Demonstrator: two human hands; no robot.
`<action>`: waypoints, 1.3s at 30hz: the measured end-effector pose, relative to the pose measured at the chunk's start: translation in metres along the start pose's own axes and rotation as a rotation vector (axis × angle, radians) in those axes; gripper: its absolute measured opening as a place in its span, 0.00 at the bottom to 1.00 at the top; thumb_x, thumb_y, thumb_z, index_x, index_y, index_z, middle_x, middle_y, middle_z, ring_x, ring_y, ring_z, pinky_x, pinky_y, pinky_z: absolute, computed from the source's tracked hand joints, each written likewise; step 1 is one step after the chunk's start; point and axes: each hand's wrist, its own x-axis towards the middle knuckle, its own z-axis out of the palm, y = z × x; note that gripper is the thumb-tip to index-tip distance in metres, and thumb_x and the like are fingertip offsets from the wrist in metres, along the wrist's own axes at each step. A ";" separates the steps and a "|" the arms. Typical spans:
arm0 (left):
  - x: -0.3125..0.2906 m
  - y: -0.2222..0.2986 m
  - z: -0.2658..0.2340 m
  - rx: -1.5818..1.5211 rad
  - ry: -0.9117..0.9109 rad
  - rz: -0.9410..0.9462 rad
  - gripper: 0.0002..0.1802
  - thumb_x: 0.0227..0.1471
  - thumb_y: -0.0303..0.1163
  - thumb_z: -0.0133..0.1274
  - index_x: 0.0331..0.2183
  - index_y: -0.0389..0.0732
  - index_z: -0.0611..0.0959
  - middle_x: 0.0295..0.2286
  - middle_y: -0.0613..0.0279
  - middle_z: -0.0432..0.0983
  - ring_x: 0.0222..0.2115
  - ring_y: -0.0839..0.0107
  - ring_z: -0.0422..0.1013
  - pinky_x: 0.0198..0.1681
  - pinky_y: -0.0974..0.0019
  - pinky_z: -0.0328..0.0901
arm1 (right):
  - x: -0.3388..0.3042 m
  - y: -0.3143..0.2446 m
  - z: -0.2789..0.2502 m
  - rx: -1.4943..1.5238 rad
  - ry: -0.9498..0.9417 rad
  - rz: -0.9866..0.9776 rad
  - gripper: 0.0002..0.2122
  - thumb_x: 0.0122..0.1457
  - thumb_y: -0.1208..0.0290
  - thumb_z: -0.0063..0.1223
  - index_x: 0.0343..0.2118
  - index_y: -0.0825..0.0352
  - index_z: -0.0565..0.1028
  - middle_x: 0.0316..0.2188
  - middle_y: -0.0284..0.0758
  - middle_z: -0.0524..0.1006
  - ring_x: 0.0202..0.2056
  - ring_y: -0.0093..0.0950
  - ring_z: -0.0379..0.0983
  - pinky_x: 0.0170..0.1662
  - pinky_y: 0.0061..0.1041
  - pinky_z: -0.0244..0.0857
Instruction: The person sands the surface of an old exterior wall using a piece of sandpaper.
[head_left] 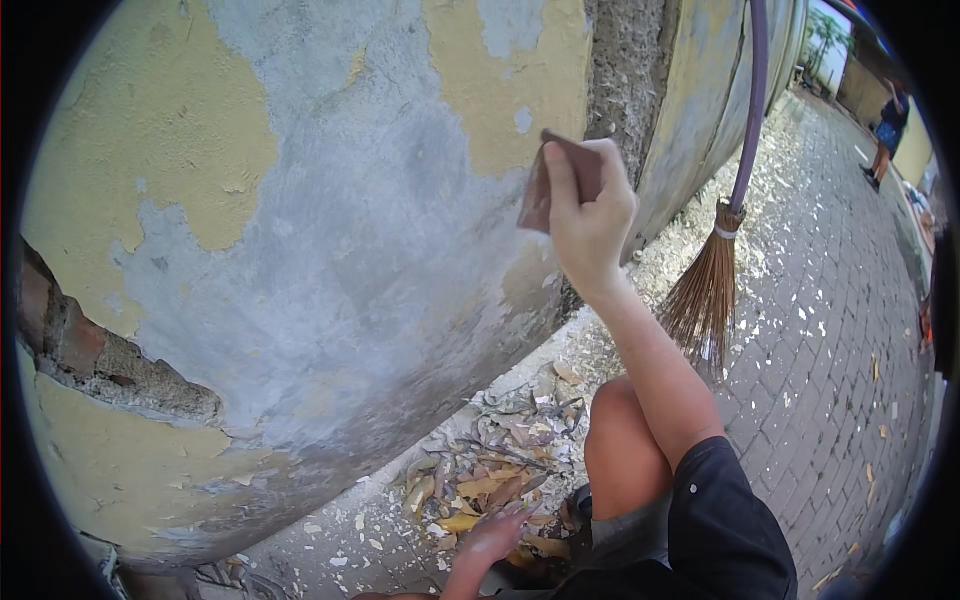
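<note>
My right hand (592, 215) grips a folded piece of brown sandpaper (540, 205), thumb pressed on its near face. It is raised at the peeling wall (330, 240), beside a rough vertical groove (628, 70). Whether the sandpaper touches the wall I cannot tell. Bare grey plaster shows between patches of yellow paint. Low down, my left hand (497, 532) holds nothing that I can see; its fingers are stretched out over dry leaves (500, 485) at the foot of the wall.
A stick broom (710, 285) with a purple handle stands upright right of my forearm. Paint flakes (760, 200) litter the brick paving (800, 400). Broken plaster exposes bricks (75, 335) at the left. Far off at the upper right, another person (887, 130) is on the paving.
</note>
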 end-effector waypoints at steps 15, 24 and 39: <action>0.018 -0.004 0.003 0.041 -0.034 -0.017 0.33 0.61 0.37 0.48 0.66 0.59 0.60 0.61 0.52 0.63 0.61 0.51 0.61 0.63 0.52 0.58 | -0.021 0.010 0.014 0.147 -0.008 0.186 0.08 0.63 0.72 0.58 0.31 0.68 0.71 0.22 0.34 0.77 0.22 0.24 0.72 0.29 0.26 0.65; 0.014 -0.011 -0.019 -0.074 -0.099 -0.090 0.33 0.59 0.34 0.48 0.65 0.58 0.63 0.60 0.52 0.64 0.60 0.51 0.62 0.62 0.52 0.59 | -0.018 -0.002 0.020 0.060 -0.080 -0.095 0.04 0.61 0.75 0.59 0.34 0.67 0.74 0.18 0.35 0.74 0.18 0.26 0.72 0.22 0.26 0.61; 0.023 -0.012 -0.012 -0.003 -0.062 -0.100 0.32 0.60 0.39 0.50 0.64 0.51 0.64 0.60 0.54 0.64 0.61 0.53 0.61 0.62 0.55 0.60 | -0.015 -0.010 0.038 0.126 -0.045 -0.193 0.05 0.62 0.74 0.58 0.32 0.66 0.73 0.15 0.32 0.73 0.15 0.25 0.70 0.20 0.26 0.59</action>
